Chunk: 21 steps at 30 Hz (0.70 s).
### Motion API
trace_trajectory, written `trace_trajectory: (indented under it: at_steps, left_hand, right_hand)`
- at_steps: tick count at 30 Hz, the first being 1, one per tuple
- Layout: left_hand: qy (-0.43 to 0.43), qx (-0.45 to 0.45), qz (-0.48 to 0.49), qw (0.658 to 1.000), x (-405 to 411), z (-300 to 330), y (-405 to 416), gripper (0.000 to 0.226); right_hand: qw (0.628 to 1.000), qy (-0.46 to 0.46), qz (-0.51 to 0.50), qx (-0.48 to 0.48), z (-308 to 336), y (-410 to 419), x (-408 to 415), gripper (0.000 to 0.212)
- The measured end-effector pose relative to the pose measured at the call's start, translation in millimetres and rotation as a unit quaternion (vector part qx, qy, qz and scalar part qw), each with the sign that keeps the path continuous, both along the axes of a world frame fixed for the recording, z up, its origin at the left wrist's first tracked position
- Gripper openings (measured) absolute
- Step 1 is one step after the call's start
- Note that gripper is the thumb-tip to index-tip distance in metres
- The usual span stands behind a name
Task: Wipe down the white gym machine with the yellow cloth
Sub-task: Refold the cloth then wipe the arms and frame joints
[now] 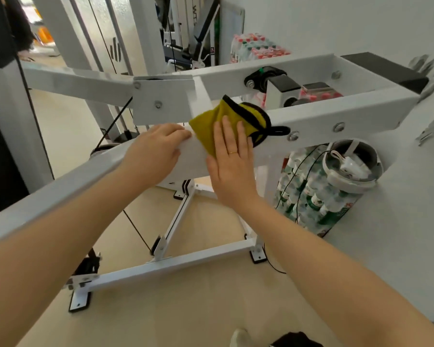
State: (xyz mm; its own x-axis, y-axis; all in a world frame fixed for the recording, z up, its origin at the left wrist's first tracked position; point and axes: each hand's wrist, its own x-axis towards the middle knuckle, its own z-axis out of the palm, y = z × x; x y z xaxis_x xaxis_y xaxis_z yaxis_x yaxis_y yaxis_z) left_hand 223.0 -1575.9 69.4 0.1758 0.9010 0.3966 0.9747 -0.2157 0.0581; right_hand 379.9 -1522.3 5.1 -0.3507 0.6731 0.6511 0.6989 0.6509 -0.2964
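The white gym machine (311,118) fills the middle of the view, with a slanted white beam running from lower left up to a bolted cross frame. A yellow cloth (208,121) with black trim lies on that beam where it meets the frame. My right hand (232,161) presses flat on the cloth's lower part, fingers together and extended. My left hand (156,151) rests on top of the beam just left of the cloth, fingers curled over its edge and touching the cloth's corner.
Shrink-wrapped packs of water bottles (311,191) stand on the floor at the right, below a round grey fitting (351,166) with a white plug in it. More bottle packs (256,48) sit behind the frame. The machine's white floor bars (171,266) cross the beige floor.
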Motion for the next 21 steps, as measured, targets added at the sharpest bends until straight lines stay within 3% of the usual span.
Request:
trace_trajectory:
  at_steps: [4, 8, 10, 16, 21]
  left_hand:
    - [-0.062, 0.009, 0.044, 0.997, -6, -3, -8, 0.042]
    - [-0.069, 0.031, 0.044, 0.996, -5, -12, -15, 0.044]
    - [-0.056, 0.048, 0.043, 0.996, -2, -16, -16, 0.046]
    - [-0.036, 0.044, 0.031, 0.998, 21, -10, 1, 0.049]
    - [-0.005, 0.047, -0.017, 0.999, 61, -3, 36, 0.046]
  right_hand:
    - [0.997, -0.017, 0.013, 0.070, -7, 19, 20, 0.051]
    - [0.987, 0.065, -0.133, 0.056, -11, 46, 51, 0.045]
    - [0.982, 0.081, -0.159, 0.056, -10, 42, 34, 0.047]
    - [0.990, -0.009, -0.038, 0.136, -19, 16, -3, 0.042]
    - [0.986, 0.013, -0.125, 0.112, -9, 69, 78, 0.049]
